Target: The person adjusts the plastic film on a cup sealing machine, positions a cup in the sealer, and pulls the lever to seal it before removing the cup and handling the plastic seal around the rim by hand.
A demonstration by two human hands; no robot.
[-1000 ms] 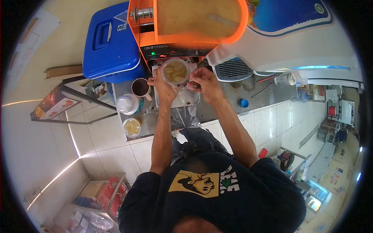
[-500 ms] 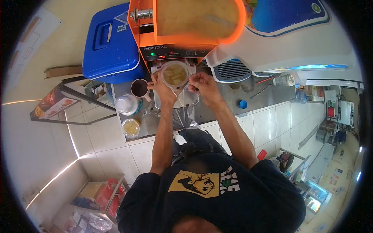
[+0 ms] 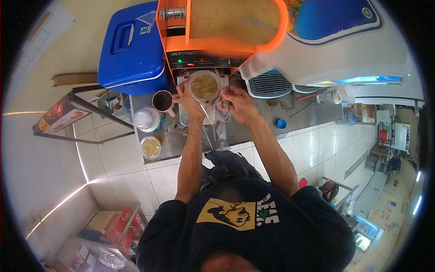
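A round clear cup (image 3: 205, 86) with pale yellowish contents sits in the opening of the orange machine (image 3: 208, 46). My left hand (image 3: 188, 100) wraps round the cup's left side. At its right edge my right hand (image 3: 236, 103) is closed, fingers pinched on the clear plastic film. Loose clear plastic (image 3: 218, 135) hangs from the cup toward the counter's front edge. A mug with dark liquid (image 3: 162, 101) stands just left of my left hand.
Left on the counter (image 3: 244, 132) are stacked white lids or cups (image 3: 147, 119) and a covered yellow cup (image 3: 150, 147). A blue cooler (image 3: 131, 50) stands behind. To the right are a blue cap (image 3: 281, 123), a drip tray (image 3: 270, 84) and a clear container (image 3: 329, 97).
The view has shifted slightly. My right hand has moved a little lower beside the cup, and its fingers have turned. My left hand keeps its hold.
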